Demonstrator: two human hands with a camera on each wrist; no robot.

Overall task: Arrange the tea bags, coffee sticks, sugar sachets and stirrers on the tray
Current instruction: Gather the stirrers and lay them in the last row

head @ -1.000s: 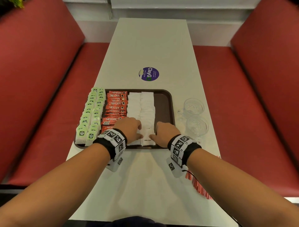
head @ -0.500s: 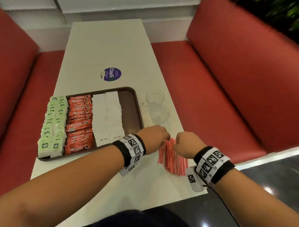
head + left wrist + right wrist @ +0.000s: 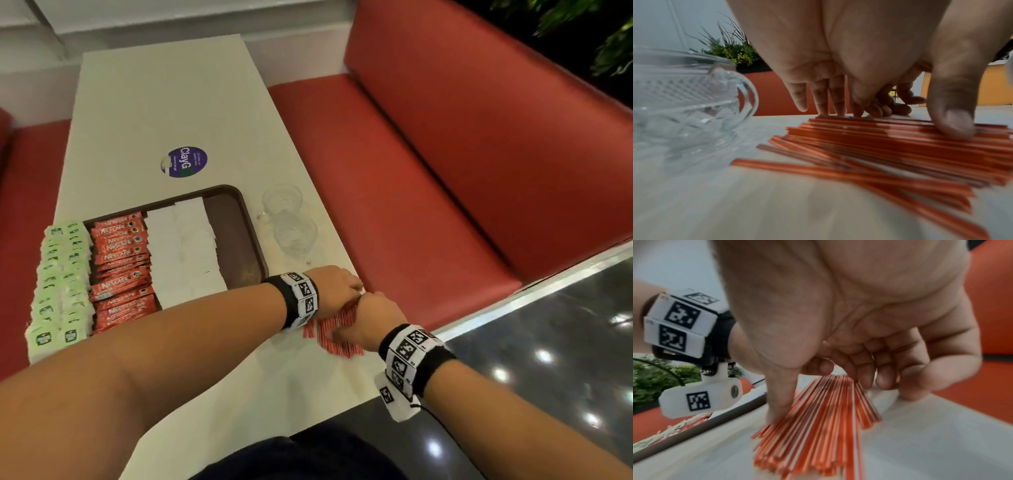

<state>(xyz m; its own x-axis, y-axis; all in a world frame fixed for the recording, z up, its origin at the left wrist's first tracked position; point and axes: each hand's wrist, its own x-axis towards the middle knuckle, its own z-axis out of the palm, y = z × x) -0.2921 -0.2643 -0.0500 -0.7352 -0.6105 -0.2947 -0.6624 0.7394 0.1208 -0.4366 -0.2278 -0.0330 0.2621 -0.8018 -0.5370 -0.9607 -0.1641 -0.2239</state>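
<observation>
A loose pile of red-and-white stirrers (image 3: 337, 337) lies on the table by its right edge, in front of the tray. My left hand (image 3: 337, 291) reaches over the pile's far end; straight fingers (image 3: 830, 104) touch its far edge and the thumb (image 3: 951, 123) presses on top. My right hand (image 3: 371, 318) brackets the near part, thumb (image 3: 781, 402) on one side and curled fingers (image 3: 879, 379) on the other. The brown tray (image 3: 236, 246) holds rows of green tea bags (image 3: 58, 284), red coffee sticks (image 3: 121, 260) and white sugar sachets (image 3: 185, 250); its right strip is bare.
Two glass cups (image 3: 294, 236) stand just right of the tray, close behind my left hand; one cup (image 3: 684, 97) sits left of the stirrers. A purple sticker (image 3: 184, 162) lies beyond the tray. A red bench (image 3: 428, 205) runs past the table's right edge.
Both hands left the sugar sachets on the tray and moved right to the stirrers. Since half a second ago they have closed in and now rest on the pile.
</observation>
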